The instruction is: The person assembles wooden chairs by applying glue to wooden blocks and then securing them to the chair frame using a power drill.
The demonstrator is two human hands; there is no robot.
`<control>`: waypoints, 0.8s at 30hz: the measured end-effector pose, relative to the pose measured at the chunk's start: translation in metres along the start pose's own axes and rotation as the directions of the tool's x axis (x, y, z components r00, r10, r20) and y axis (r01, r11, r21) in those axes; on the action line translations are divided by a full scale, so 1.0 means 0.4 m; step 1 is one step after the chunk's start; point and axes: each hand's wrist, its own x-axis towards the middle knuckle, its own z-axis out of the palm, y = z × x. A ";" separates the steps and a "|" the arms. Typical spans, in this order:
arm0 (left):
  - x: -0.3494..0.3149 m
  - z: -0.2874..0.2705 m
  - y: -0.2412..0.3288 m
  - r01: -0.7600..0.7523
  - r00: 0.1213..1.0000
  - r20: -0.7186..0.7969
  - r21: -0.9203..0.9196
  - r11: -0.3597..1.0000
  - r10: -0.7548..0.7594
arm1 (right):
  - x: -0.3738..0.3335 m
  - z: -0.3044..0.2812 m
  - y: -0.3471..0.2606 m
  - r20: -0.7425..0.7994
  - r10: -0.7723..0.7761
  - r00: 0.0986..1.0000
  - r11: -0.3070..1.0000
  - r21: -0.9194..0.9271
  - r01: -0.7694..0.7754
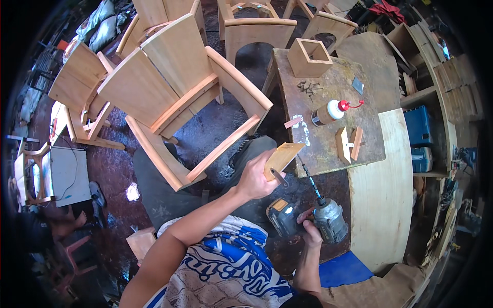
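My left hand (254, 177) is closed around a small slanted wooden block (287, 153), above the near left edge of the worktable (370, 150). A dark, rounded metal piece (279, 177) sticks out by its fingers; its kind I cannot make out. My right hand (311, 231) grips a cordless drill (331, 222) with a long bit pointing up and left toward the block. The bit's tip appears close to the block; contact I cannot tell. On the table stand a glue bottle (327, 113) with a red cap and two small wooden pieces (343, 143) joined by a crosspiece.
A wooden armchair frame (177, 56) stands directly in front of my legs. Loose screws (309, 88), a hollow wooden box (309, 62) and a glue smear (306, 134) are on the table. More chairs (259, 36) stand behind. Right: a plywood sheet (382, 200) and shelves with blue cases (418, 126).
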 end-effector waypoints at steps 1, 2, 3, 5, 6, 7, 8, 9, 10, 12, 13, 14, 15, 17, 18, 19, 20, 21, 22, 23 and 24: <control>0.001 0.001 0.000 -0.007 1.000 -0.001 0.000 1.000 0.007 | 0.000 -0.002 -0.002 0.027 0.008 1.000 1.000 -0.001 -0.008; 0.002 0.002 0.000 -0.014 1.000 -0.001 0.001 1.000 0.014 | 0.000 -0.008 0.004 0.025 0.008 1.000 1.000 -0.002 -0.008; 0.002 0.003 0.001 -0.014 1.000 -0.001 0.000 1.000 0.014 | 0.002 -0.011 0.011 0.010 -0.021 1.000 0.998 -0.059 0.022; 0.001 0.005 0.000 0.017 1.000 0.011 -0.025 1.000 -0.016 | 0.000 -0.021 0.019 -0.006 -0.053 0.999 0.992 -0.117 0.052; 0.001 0.007 -0.002 0.016 1.000 0.013 -0.027 0.999 -0.016 | 0.002 -0.015 0.013 -0.013 -0.064 0.998 0.993 -0.104 0.062; 0.001 0.009 -0.005 0.038 0.999 0.020 -0.051 0.998 -0.037 | 0.003 -0.009 0.008 -0.021 -0.076 0.997 0.993 -0.091 0.073; 0.000 0.012 -0.009 0.058 0.998 0.029 -0.074 0.996 -0.056 | 0.001 -0.003 0.000 -0.027 -0.078 0.997 0.993 -0.092 0.075; -0.003 0.012 -0.027 0.055 0.998 0.032 -0.074 0.996 -0.053 | 0.003 0.003 -0.006 -0.034 -0.109 0.993 0.981 -0.162 0.103; -0.011 0.010 -0.051 0.209 0.977 0.017 -0.264 0.942 -0.213 | 0.005 0.007 -0.012 -0.042 -0.143 0.989 0.964 -0.233 0.129; -0.018 -0.011 -0.097 0.354 0.918 0.033 -0.512 0.782 -0.394 | 0.030 -0.035 -0.007 -0.016 -0.151 0.988 0.963 -0.227 0.144; -0.014 -0.022 -0.100 0.366 0.921 0.079 -0.504 0.782 -0.380 | 0.048 -0.021 -0.036 -0.113 -0.130 0.985 0.971 -0.215 0.103; -0.008 -0.026 -0.102 0.378 0.922 0.126 -0.494 0.783 -0.366 | 0.093 -0.062 -0.012 -0.135 -0.239 0.962 0.960 -0.184 0.212; -0.006 -0.024 -0.103 0.384 0.921 0.139 -0.492 0.782 -0.364 | 0.141 -0.075 -0.010 -0.251 -0.279 0.927 0.946 -0.236 0.221; -0.004 -0.016 -0.104 0.415 0.907 0.184 -0.539 0.733 -0.377 | 0.279 -0.110 0.014 -0.401 -0.456 0.795 0.887 -0.283 0.366; 0.001 -0.014 -0.098 0.415 0.908 0.193 -0.535 0.736 -0.371 | 0.349 -0.140 0.018 -0.379 -0.529 0.759 0.835 -0.393 0.385; 0.006 -0.009 -0.091 0.440 0.894 0.222 -0.598 0.670 -0.389 | 0.416 -0.186 0.041 -0.406 -0.569 0.715 0.783 -0.532 0.322; 0.007 -0.011 -0.089 0.464 0.878 0.248 -0.652 0.600 -0.409 | 0.469 -0.189 0.050 -0.436 -0.584 0.685 0.758 -0.595 0.268; 0.010 -0.016 -0.091 0.467 0.877 0.253 -0.645 0.605 -0.407 | 0.518 -0.189 0.052 -0.426 -0.637 0.642 0.716 -0.636 0.289; 0.011 -0.022 -0.094 0.462 0.882 0.261 -0.646 0.608 -0.392 | 0.561 -0.197 0.054 -0.396 -0.700 0.595 0.655 -0.689 0.311; 0.012 -0.029 -0.097 0.456 0.886 0.268 -0.648 0.610 -0.378 | 0.564 -0.215 0.055 -0.406 -0.681 0.609 0.659 -0.704 0.267; 0.016 -0.036 -0.096 0.455 0.887 0.265 -0.643 0.616 -0.378 | 0.571 -0.222 0.045 -0.414 -0.663 0.624 0.659 -0.718 0.224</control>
